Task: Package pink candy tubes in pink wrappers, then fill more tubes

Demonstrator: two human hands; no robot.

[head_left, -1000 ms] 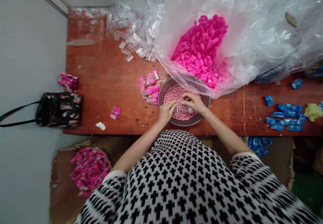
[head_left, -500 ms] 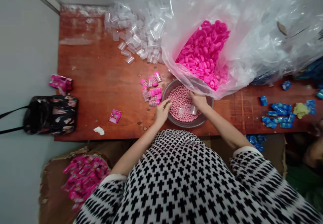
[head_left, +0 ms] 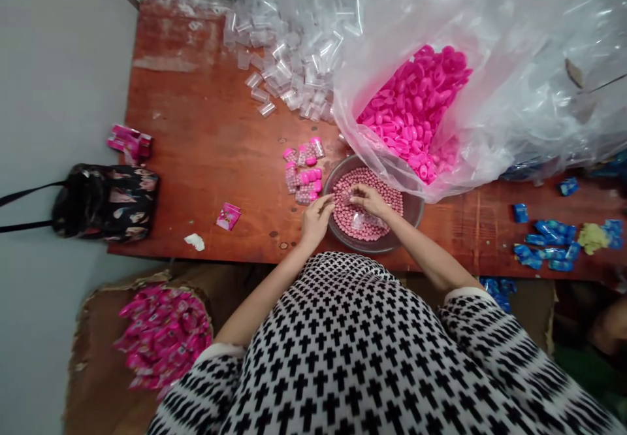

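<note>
A grey bowl of small pink balls stands near the table's front edge, with clear pieces lying on the balls. My left hand is at the bowl's left rim, thumb and fingers curved towards each other; whatever is between the fingertips is too small to make out. Over the middle of the balls, my right hand is closed in a pinch on a clear container. Several filled bottles with pink caps lie just left of the bowl.
An open plastic bag of pink caps overhangs the bowl's back. Clear containers are heaped behind. Blue packets lie right, a black bag left. Below stands a box of pink packets. A person's arm shows far right.
My right hand has moved left and inward, from the bowl's back right side to the middle of the balls. My left hand stays at the left rim. The view has shifted and turned slightly.
</note>
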